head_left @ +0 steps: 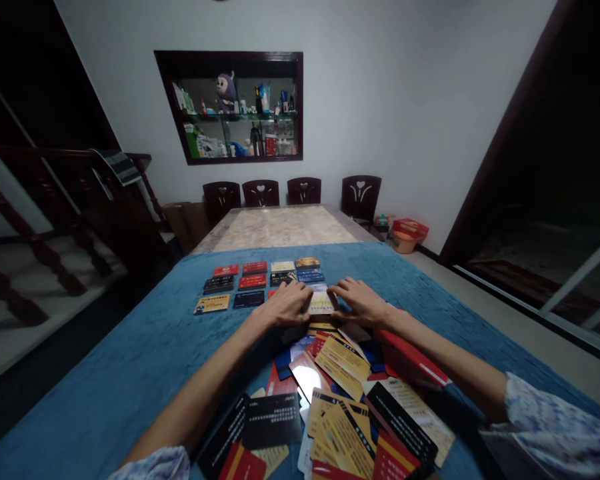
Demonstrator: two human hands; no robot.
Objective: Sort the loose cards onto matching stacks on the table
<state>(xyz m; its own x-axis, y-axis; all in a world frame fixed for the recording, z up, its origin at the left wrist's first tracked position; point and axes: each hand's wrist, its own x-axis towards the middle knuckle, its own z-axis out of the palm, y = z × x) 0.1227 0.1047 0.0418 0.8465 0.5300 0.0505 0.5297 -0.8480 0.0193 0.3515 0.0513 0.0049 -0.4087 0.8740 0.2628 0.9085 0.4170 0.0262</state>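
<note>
My left hand point(291, 304) and my right hand point(359, 303) face each other over the blue cloth. Between them is a cream card point(321, 303), gripped at its two side edges by my fingertips. Just beyond my hands lie cards in rows, among them a gold card point(307, 263), a blue card point(311, 275) and a black card point(283, 277). Nearer to me spreads a loose, overlapping heap of cards, with a yellow card point(343, 358), a black card point(401, 421) and a dark grey card point(273, 420) on top. A red flat item point(411, 358) is partly under my right forearm.
The blue cloth point(145, 347) covers the near part of a long table, with its stone-patterned top point(285, 225) bare at the far end. Dark wooden chairs point(361, 197) stand behind it. A cardboard box point(187, 223) is at the left, a red-and-orange tub point(407, 235) at the right.
</note>
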